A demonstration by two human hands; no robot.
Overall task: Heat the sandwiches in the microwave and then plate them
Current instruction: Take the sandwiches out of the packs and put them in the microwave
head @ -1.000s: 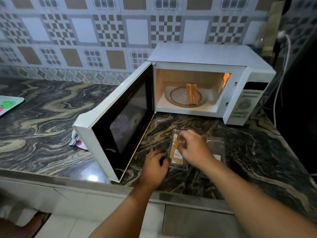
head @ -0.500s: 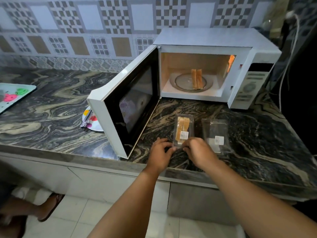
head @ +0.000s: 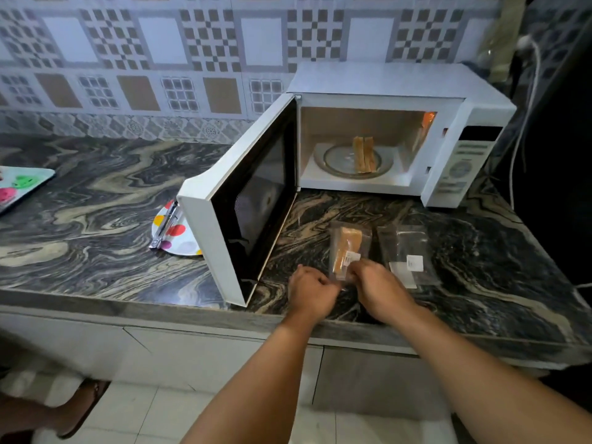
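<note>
Since a second ago both hands have drawn back toward the front edge of the worktop (head: 96, 187), and the wrapped sandwich pack (head: 347, 249) now lies with its near end between them, no longer covered by the right hand. The left hand (head: 312, 291) and right hand (head: 381, 290) meet at that near end, fingers curled in on the clear wrap as if pinching it to tear or peel it open; how firmly each grips cannot be told through the blur.

By my reading the task is barely a third done. One sandwich (head: 364, 154) already stands on the glass turntable (head: 336, 161) inside the microwave (head: 384, 84), whose door (head: 243, 200) hangs wide open. An empty wrapper (head: 408, 251) lies just beside the full pack, to its right. The second sandwich has yet to be unwrapped and loaded, the door shut, the heating run, and both pieces plated; the spotted plate (head: 174, 235) with tongs (head: 165, 227) on it waits left of the door, partly hidden behind it.

For room: the open door walls off the left side of the working patch, so reaching the plate means going round or closing it. The pack sits near the worktop's front edge, with bare stone to the right and a straight path ahead into the cavity.
</note>
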